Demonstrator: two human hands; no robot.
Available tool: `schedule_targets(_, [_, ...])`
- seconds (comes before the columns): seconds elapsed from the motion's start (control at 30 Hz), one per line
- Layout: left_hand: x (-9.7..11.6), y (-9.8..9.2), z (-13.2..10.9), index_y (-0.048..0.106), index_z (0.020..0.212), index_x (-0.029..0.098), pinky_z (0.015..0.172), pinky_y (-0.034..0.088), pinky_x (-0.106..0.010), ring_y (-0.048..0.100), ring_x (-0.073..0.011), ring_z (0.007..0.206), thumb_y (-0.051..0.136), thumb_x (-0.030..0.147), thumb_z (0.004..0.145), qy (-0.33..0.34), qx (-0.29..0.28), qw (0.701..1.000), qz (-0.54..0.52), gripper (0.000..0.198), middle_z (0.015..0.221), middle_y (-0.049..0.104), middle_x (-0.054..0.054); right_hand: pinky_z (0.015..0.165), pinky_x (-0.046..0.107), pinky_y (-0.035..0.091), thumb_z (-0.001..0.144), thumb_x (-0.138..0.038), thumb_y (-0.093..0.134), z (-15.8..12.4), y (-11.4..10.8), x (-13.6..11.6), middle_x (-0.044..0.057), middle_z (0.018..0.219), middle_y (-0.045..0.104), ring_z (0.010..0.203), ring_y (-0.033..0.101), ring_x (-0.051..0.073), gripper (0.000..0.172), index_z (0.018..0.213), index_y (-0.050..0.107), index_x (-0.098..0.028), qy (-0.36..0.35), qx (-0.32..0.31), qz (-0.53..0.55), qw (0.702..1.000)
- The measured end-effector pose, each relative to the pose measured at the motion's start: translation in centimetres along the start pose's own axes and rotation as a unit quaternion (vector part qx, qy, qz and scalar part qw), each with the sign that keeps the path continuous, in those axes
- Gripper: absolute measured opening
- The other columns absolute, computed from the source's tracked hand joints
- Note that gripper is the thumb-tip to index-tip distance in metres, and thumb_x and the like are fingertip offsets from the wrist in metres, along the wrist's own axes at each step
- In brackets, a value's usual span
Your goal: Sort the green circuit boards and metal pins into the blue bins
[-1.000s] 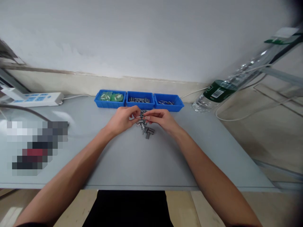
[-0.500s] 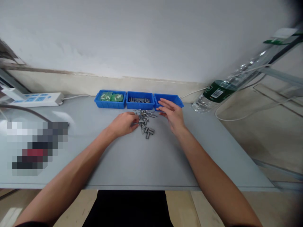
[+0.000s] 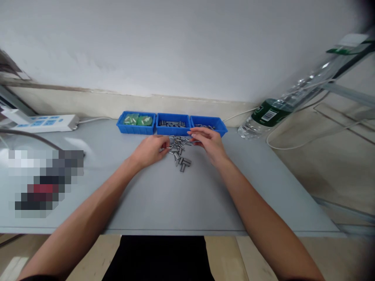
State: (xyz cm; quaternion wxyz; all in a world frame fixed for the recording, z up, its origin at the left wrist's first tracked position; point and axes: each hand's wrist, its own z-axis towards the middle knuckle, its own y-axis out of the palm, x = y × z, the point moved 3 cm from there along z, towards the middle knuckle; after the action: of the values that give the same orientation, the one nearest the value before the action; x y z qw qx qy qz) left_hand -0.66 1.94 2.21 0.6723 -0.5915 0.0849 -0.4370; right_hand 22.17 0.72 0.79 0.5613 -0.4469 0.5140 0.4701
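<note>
A loose pile of small metal parts (image 3: 177,143), thin pins and thicker short cylinders, lies on the grey table between my hands. At its left edge, my left hand (image 3: 152,150) has thumb and fingers curled into a pinch; a thin pin shows at the fingertips, but whether it is gripped cannot be made out. My right hand (image 3: 210,145) reaches over the pile's right side with fingers stretched and slightly apart, nothing visible in them. Just behind it, the right blue bin (image 3: 224,128) contains thin metal pins. Several thicker cylinders (image 3: 184,164) lie at the pile's near end.
The middle blue bin (image 3: 173,131) holds metal cylinders; the left blue bin (image 3: 135,128) holds green items with pale pieces. A power strip (image 3: 63,123) lies at the left, above a pixelated object (image 3: 47,183). A large plastic bottle (image 3: 271,113) leans at the right beside cables.
My right hand has moved left and slightly nearer, from the right bin to the pile, uncovering the pins in that bin. My left hand has shifted slightly left, still pinched.
</note>
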Motion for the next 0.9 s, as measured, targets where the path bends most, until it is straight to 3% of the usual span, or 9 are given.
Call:
schedule_targets(0.27, [0.9, -1.2, 0.1, 0.066, 0.086, 0.020, 0.068, 0.047, -0.027, 0.065, -0.0160, 0.071, 0.066, 0.022, 0.089, 0.002, 0.080, 0.996, -0.043, 0.004, 0.079, 0.074, -0.001, 0.081, 0.037, 0.058, 0.075, -0.041, 0.085, -1.3, 1.9, -0.6, 0.006, 0.094, 0.080, 0.085, 0.074, 0.021, 0.028, 0.096, 0.081, -0.024, -0.025, -0.176, -0.036, 0.983])
schedule_targets(0.53, [1.0, -1.3, 0.0, 0.066, 0.084, 0.019, 0.067, 0.047, -0.027, 0.065, -0.0157, 0.070, 0.064, 0.019, 0.088, 0.011, 0.088, 0.996, -0.031, 0.004, 0.078, 0.073, -0.001, 0.080, 0.036, 0.057, 0.075, -0.040, 0.087, -1.7, 2.3, -0.6, 0.006, 0.093, 0.080, 0.086, 0.075, 0.021, 0.032, 0.102, 0.081, -0.025, -0.002, -0.222, 0.008, 0.975])
schedule_targets(0.73, [0.8, -0.9, 0.1, 0.069, 0.088, 0.018, 0.069, 0.049, -0.028, 0.066, -0.0175, 0.074, 0.067, 0.024, 0.089, 0.003, 0.069, 0.997, -0.020, 0.006, 0.083, 0.074, -0.003, 0.078, 0.034, 0.057, 0.076, -0.040, 0.086, -1.3, 2.0, -0.4, 0.006, 0.091, 0.080, 0.085, 0.074, 0.020, 0.025, 0.095, 0.083, -0.024, -0.006, -0.192, 0.010, 0.981])
schedule_targets(0.9, [0.1, 0.0, -0.1, 0.074, 0.101, 0.018, 0.083, 0.054, -0.035, 0.068, -0.0265, 0.099, 0.068, 0.029, 0.092, 0.000, -0.027, 0.999, 0.029, 0.016, 0.103, 0.074, -0.009, 0.074, 0.031, 0.056, 0.076, -0.039, 0.083, -0.4, 0.8, -0.3, 0.005, 0.094, 0.080, 0.079, 0.072, 0.017, 0.023, 0.092, 0.082, -0.024, -0.006, -0.082, 0.036, 0.996])
